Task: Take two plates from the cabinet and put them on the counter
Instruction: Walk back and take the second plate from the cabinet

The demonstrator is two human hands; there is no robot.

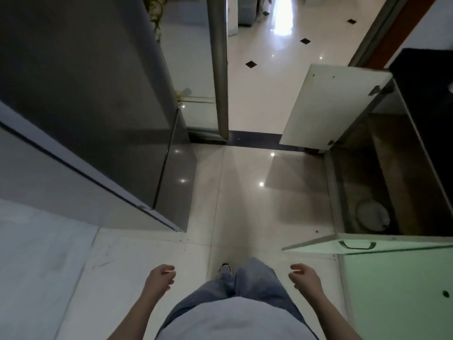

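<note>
Both hands, left hand and right hand, loosely curled, empty; round white plates low in dim open cabinet; awkward reach risks slip.

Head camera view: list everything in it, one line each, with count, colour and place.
Fridge: one, dark grey, left.
Cabinet: one, dim brown inside, right, open.
Cabinet doors: two, white, swung open, far and near.
Plates: white, low in cabinet; count unclear.
Counter: one, black, above cabinet.
Floor: pale glossy tiles, black diamonds beyond the doorway.
Shoe: one, grey, bottom centre.
Jeans: blue, bottom centre.
Left hand: empty, loosely curled.
Right hand: empty, loosely curled.
</note>
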